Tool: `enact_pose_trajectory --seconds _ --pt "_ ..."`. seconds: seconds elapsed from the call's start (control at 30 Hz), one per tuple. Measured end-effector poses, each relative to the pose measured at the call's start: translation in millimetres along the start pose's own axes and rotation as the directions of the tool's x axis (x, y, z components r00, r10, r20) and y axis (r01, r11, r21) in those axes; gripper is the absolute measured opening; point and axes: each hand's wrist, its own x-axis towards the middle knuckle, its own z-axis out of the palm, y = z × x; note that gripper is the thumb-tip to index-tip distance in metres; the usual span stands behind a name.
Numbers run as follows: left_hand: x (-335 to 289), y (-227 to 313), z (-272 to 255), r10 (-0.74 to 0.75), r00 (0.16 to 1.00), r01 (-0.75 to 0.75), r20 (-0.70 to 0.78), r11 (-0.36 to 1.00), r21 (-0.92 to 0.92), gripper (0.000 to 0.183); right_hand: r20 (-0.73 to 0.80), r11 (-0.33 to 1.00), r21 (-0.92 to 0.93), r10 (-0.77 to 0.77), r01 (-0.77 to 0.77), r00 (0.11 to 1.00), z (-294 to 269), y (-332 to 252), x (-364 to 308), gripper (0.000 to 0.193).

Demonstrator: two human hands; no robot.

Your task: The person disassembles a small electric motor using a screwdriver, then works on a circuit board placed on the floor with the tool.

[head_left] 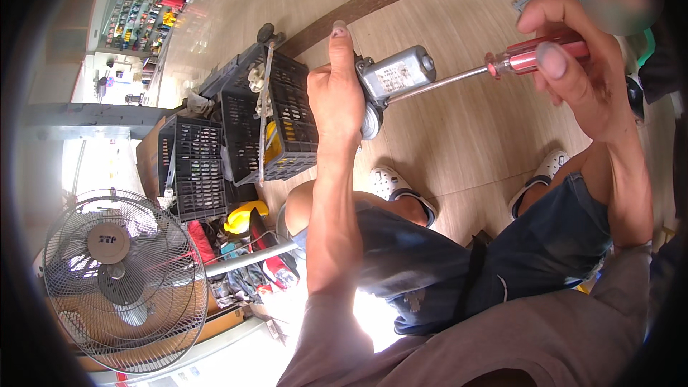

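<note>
My left hand (338,93) is wrapped round one end of a small electric gear motor (398,75), thumb pointing up. The motor has a silver-grey cylindrical can with a pale label and a round part at its lower left, and my palm hides the rest. In my right hand (584,75) is a screwdriver (527,57) with a clear red handle, held between thumb and fingers. The index finger curls above the handle, off it. The long metal shaft points left, its tip reaching the motor's lower side near the round part; exact contact cannot be made out.
Black plastic crates (290,115) stand on the floor at left, beside a pedestal fan (122,279). Tools and a yellow object (246,217) lie near the fan's pole. Another person, blurred, is at upper right. A stocked shelf (147,7) is at far left.
</note>
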Motion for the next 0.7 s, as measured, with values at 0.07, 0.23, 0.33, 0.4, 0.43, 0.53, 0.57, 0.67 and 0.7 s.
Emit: enact_pose_trajectory --seconds 0.07,0.23,0.33,0.4,0.43,0.53,0.57,0.67,0.7 --pt "0 -2 0 0.006 1.0 -0.006 -0.009 1.0 -0.004 0.055 0.121 0.945 0.136 0.282 -0.297 0.952 -4 -6 -3 0.027" --pt "4 -7 7 0.07 0.998 -0.07 -0.008 0.997 0.022 0.071 -0.105 0.959 -0.144 -0.261 0.245 0.96 20 6 9 0.028" --pt "5 -4 6 0.047 0.999 -0.047 0.003 0.999 -0.01 0.071 -0.055 0.999 0.028 -0.04 0.041 0.998 6 15 -3 0.025" --pt "4 -4 8 0.046 0.998 -0.045 0.036 0.999 -0.027 0.072 -0.029 0.996 -0.026 0.08 -0.08 0.996 -4 8 -4 0.025" --pt "3 -2 9 0.037 0.999 -0.036 0.032 0.999 -0.034 0.072 -0.02 0.977 -0.083 0.193 -0.195 0.981 -7 5 -4 0.027" --pt "-4 -1 9 0.042 0.997 -0.039 0.063 0.998 -0.053 0.073 -0.046 0.981 -0.194 0.002 -0.011 0.999 1 -7 -5 0.029" --pt "-3 -3 8 0.036 0.998 -0.033 0.051 0.998 -0.062 0.073 -0.03 0.981 -0.194 -0.002 -0.003 1.0 2 -6 -3 0.029" --pt "-13 8 12 0.063 0.995 -0.047 0.078 0.98 -0.192 0.058 -0.059 0.92 -0.185 -0.361 0.346 0.931 3 3 -1 0.025" --pt "-18 19 9 0.055 0.996 -0.041 0.067 0.978 -0.204 0.058 -0.095 0.974 -0.087 -0.217 0.209 0.971 0 2 -7 0.023"
